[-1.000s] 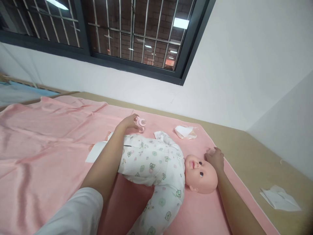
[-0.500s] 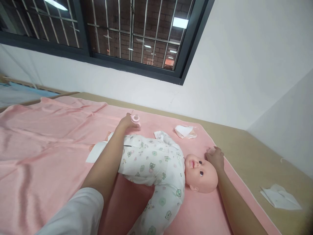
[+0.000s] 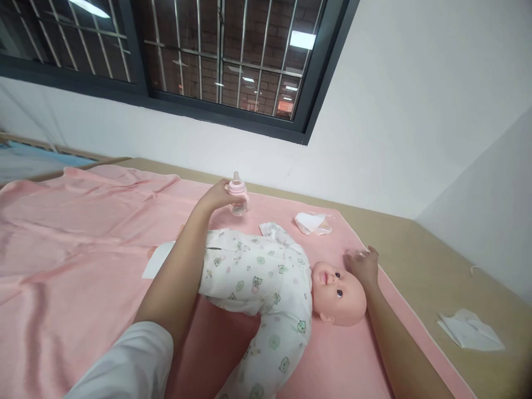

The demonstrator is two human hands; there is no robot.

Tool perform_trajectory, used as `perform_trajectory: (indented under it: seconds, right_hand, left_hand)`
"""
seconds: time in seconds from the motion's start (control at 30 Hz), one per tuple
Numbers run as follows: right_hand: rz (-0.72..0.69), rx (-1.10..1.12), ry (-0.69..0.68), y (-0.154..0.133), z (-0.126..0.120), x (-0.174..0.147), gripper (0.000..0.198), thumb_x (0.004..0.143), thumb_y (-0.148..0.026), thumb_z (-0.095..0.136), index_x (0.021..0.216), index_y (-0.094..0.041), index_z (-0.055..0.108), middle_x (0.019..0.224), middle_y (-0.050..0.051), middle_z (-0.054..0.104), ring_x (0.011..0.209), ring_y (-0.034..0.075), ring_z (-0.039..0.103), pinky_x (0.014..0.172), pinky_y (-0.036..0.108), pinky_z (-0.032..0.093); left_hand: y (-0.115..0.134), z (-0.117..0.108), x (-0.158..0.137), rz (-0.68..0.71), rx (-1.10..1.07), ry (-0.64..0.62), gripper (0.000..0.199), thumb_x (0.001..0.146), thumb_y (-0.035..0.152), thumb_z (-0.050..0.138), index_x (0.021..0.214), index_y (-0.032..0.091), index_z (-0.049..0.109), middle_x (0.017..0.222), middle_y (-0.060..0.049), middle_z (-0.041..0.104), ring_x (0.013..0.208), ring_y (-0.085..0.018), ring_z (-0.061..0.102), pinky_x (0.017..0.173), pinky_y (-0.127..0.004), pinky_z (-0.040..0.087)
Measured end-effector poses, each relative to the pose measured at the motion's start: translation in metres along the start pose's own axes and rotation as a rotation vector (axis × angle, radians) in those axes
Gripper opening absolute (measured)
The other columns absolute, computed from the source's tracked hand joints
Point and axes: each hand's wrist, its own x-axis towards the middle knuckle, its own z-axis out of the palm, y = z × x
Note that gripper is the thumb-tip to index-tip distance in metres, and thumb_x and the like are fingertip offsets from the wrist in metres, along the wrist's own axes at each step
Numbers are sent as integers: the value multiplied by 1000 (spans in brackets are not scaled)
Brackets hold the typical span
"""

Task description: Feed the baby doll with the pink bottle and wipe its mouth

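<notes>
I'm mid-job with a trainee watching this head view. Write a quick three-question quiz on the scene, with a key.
1. True or false: the left hand holds the clear baby bottle with the pink collar with its teat pointing up.

2. What does the bald doll in white printed clothes lie on?
A) a light blue sheet
B) a pink cloth with folds
C) the bare tan surface

3. Fill in: the hand beside the doll's head is the ____ hand.

Key:
1. True
2. B
3. right
</notes>
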Motion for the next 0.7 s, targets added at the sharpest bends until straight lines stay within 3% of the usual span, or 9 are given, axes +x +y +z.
perform_trajectory:
  seconds: [0.1,0.2,0.37,0.57,0.7]
  right_hand:
    - [67,163,23,-14,-6,-1,94,58,-46,75,138,-22,32,118,10,60,110,28,62,106,48,45]
    - [93,383,40,-40,-19,-1,79,56,-47,78,124,-24,43,103,4,60,95,23,64,101,49,48]
    - [26,760,1,-93,-45,-15,71,56,-50,85,112,-24,50,100,1,62,86,14,65,97,39,53]
    - [-230,879,-277,-151,-60,-67,74,65,-49,86,130,-34,54,123,1,63,112,18,65,108,39,49]
    - [-298,863,-366,-170,-62,-96,84,71,-51,81,143,-41,40,125,1,64,120,21,63,110,44,49]
  left_hand:
    - [20,1,-11,15,-20,7,63,63,46,75,118,20,56,115,-6,71,101,-25,68,83,-31,52]
    - [44,4,-27,60,22,0,45,72,50,67,107,21,62,109,-4,72,99,-26,68,79,-31,50]
    - [81,24,-54,159,97,-113,39,74,52,67,97,20,62,99,-4,73,89,-25,68,70,-30,47]
    - [106,60,-84,314,128,-401,31,73,49,69,85,22,60,83,-1,70,74,-21,64,58,-28,41]
    - [120,67,-110,407,194,-430,46,73,56,67,107,25,59,88,0,70,79,-23,64,61,-29,43]
